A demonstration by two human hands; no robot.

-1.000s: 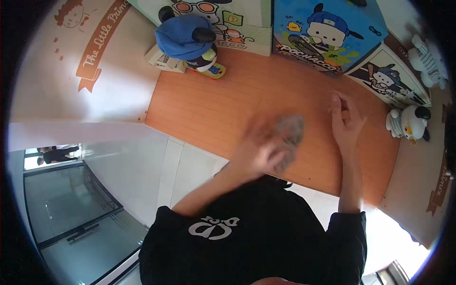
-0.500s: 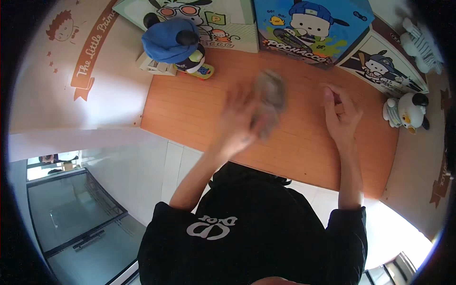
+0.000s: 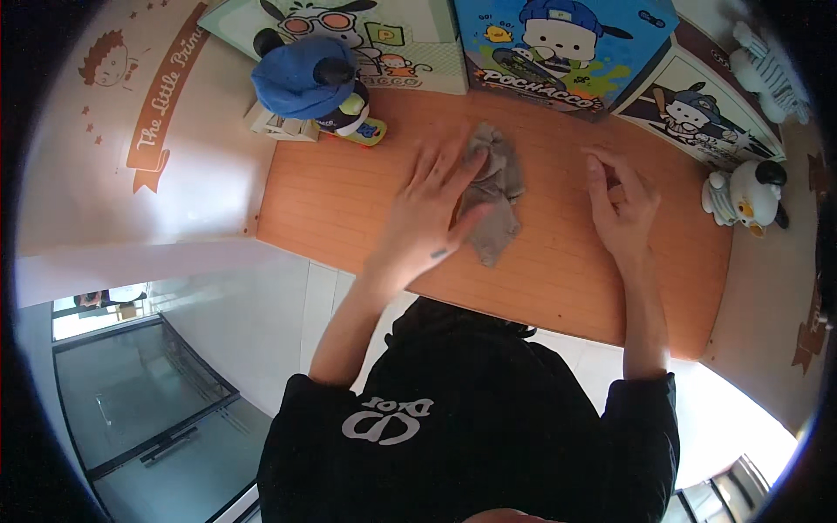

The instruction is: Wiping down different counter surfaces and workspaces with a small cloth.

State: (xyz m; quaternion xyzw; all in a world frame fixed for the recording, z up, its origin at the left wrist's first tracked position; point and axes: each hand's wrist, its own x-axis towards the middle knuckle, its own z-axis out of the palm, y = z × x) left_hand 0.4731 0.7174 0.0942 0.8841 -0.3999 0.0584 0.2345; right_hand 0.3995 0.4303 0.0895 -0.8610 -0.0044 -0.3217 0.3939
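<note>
Wiping the orange counter [image 3: 558,279] with a grey cloth [image 3: 493,192].
Left hand [image 3: 432,209] flat, fingers spread, presses the cloth's 9 o'clock edge; right hand [image 3: 621,205], at 3 o'clock, empty, loosely open.

Count recorded on the orange surface [image 3: 558,279] and around it:

One grey cloth [image 3: 497,187], crumpled. Two hands were present: the left hand [image 3: 427,218] and the right hand [image 3: 621,205]. Three cartoon picture boxes stood along the back: a green box [image 3: 410,44], a blue box [image 3: 567,44] and a dark box [image 3: 697,109]. One figure with a blue cap [image 3: 309,83] was counted. Two plush toys were counted: one white toy [image 3: 750,196] and one striped toy [image 3: 767,70].
</note>
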